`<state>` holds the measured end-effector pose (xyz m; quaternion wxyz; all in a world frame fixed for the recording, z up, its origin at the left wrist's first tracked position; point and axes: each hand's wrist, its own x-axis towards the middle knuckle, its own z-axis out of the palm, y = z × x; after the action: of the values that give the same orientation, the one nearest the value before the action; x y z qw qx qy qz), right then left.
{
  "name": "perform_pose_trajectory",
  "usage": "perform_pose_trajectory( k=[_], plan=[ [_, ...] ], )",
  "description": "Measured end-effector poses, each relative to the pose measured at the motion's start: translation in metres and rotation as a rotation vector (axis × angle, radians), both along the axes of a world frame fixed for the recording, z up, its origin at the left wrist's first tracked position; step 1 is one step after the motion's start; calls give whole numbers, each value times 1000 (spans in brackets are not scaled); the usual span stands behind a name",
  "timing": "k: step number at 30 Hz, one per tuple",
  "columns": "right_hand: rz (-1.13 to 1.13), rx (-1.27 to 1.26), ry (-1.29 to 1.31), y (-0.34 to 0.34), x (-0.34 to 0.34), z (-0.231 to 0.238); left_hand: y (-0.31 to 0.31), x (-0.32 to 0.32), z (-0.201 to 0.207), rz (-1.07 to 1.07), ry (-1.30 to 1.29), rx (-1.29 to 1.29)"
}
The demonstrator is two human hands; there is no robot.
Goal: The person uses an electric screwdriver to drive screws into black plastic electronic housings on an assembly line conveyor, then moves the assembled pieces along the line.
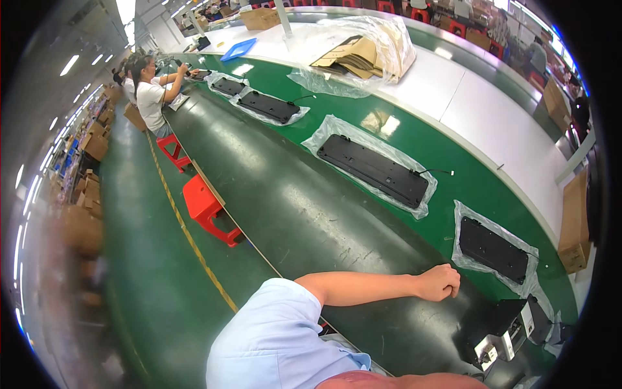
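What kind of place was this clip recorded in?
Most likely a factory assembly or packing line. A long green conveyor belt carries black keyboards lying on clear plastic bags, a seated co-worker works further along it, and cardboard boxes are stacked by the aisle. The person's left hand rests closed on the belt.

The left hand [440, 282] is a closed fist, so its fingers hide whatever may sit inside. The right forearm [402, 381] is cut off at the bottom edge, hand unseen. The far stacked cartons [84, 194] blur together.

Left arm stretches out straight, its hand [440, 282] curled into a loose fist
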<state>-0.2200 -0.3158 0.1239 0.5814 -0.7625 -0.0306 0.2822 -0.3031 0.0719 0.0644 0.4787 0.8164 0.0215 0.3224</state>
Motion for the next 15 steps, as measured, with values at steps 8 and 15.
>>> perform_pose_trajectory(
  k=[8,15],
  plan=[
    [-50,2,-4,8,-5,-8,10,-5,-3,6,-26,19],
    [-172,-118,-122,-68,95,-124,5,3,8,-32,-37,16]
  ],
)
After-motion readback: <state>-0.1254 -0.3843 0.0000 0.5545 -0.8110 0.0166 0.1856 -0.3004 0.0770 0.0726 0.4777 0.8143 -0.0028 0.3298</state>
